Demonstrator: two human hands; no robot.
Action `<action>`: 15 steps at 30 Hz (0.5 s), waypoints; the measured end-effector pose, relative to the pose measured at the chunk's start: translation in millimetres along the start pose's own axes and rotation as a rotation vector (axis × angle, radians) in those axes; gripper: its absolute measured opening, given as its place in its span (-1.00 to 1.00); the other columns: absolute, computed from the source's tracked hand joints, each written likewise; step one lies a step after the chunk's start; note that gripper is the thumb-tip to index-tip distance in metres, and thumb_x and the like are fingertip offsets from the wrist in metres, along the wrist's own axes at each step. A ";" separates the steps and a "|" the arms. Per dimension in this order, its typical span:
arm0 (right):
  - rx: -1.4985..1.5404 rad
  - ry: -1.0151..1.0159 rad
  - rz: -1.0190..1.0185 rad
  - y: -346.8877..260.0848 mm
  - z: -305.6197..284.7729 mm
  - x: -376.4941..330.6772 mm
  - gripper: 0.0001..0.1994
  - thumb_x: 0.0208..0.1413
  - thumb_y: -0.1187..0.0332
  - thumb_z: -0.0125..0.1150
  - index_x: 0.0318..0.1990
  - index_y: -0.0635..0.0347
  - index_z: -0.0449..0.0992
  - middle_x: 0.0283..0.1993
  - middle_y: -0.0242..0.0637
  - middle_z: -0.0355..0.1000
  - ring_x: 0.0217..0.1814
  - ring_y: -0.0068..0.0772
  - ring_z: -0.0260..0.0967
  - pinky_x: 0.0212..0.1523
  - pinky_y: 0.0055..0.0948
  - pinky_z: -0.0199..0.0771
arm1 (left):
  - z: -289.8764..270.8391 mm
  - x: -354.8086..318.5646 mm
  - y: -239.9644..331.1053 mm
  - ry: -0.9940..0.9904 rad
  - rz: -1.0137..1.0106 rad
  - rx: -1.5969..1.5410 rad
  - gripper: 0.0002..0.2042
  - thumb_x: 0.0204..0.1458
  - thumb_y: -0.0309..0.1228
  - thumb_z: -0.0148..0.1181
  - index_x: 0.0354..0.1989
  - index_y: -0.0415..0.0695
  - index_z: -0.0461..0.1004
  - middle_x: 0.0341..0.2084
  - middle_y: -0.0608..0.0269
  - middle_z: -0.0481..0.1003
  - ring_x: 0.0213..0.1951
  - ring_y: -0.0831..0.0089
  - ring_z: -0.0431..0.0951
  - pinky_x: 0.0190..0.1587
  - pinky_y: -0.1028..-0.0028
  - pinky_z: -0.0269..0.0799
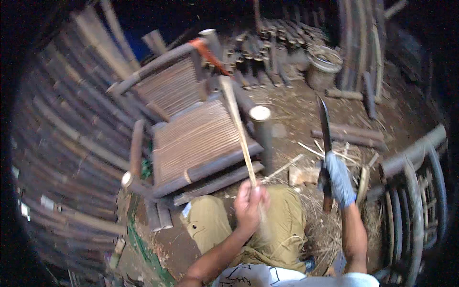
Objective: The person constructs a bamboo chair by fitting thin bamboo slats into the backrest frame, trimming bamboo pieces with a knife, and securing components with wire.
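My bare left hand (250, 203) is closed around a long pale bamboo strip (239, 125), just above my knees. The strip slants up and away, and its far end overlaps the view of a bamboo chair (196, 148). On the right, my right hand (338, 181) wears a grey-blue knitted glove and grips a long knife (325, 125). Its dark, narrow blade points away from me, while the handle's end shows below the glove. Blade and strip are well apart. Motion smears the lower end of the strip.
Bamboo poles (71, 143) line the left side. Cut bamboo lengths (253, 48) are stacked at the back beside a bucket (325, 67). Shavings (325, 229) and thin offcuts litter the dirt floor. A curved bamboo frame (411, 191) stands close on the right.
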State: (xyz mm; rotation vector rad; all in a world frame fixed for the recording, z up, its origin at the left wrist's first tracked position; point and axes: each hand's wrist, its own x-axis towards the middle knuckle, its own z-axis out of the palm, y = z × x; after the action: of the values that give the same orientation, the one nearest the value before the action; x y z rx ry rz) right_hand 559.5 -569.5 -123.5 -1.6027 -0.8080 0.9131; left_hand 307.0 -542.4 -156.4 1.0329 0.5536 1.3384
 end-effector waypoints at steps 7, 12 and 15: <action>0.592 -0.215 0.223 -22.9 65.1 -64.1 -0.74 0.25 0.17 0.17 -0.21 0.21 0.46 -0.71 -0.49 0.16 -0.75 -0.50 0.17 -0.70 -0.43 0.28 | 33.4 16.2 -16.4 0.050 0.090 0.146 -0.84 0.12 -0.57 0.24 -0.14 -0.20 0.46 -0.24 0.24 0.51 -0.16 0.47 0.57 -0.11 0.47 0.55; 0.898 -0.210 0.018 -21.7 54.4 -38.8 -0.79 0.31 0.19 0.10 -0.26 0.12 0.40 -0.71 -0.60 0.11 -0.74 -0.60 0.12 -0.70 -0.48 0.24 | 19.6 -6.1 -19.4 -0.308 0.317 0.411 -0.61 0.16 -0.47 0.23 0.17 -0.18 0.39 -0.18 0.14 0.58 -0.11 0.43 0.59 0.01 0.46 0.49; 0.820 -0.209 -0.021 -30.2 34.3 -28.1 -0.80 0.31 0.21 0.09 -0.30 0.09 0.39 -0.71 -0.61 0.10 -0.72 -0.61 0.13 -0.68 -0.53 0.22 | -13.1 -8.9 -0.6 -0.560 -0.604 -0.219 -0.50 0.32 -0.27 0.02 0.37 -0.19 0.15 -0.15 0.18 0.54 -0.17 0.45 0.59 -0.13 0.43 0.57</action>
State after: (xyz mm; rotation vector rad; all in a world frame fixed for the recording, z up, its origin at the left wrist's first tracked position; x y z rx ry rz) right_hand 514.6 -572.1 -94.3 -0.7911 -0.4809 1.2066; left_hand 294.6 -547.2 -165.2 0.9063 0.2501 0.5270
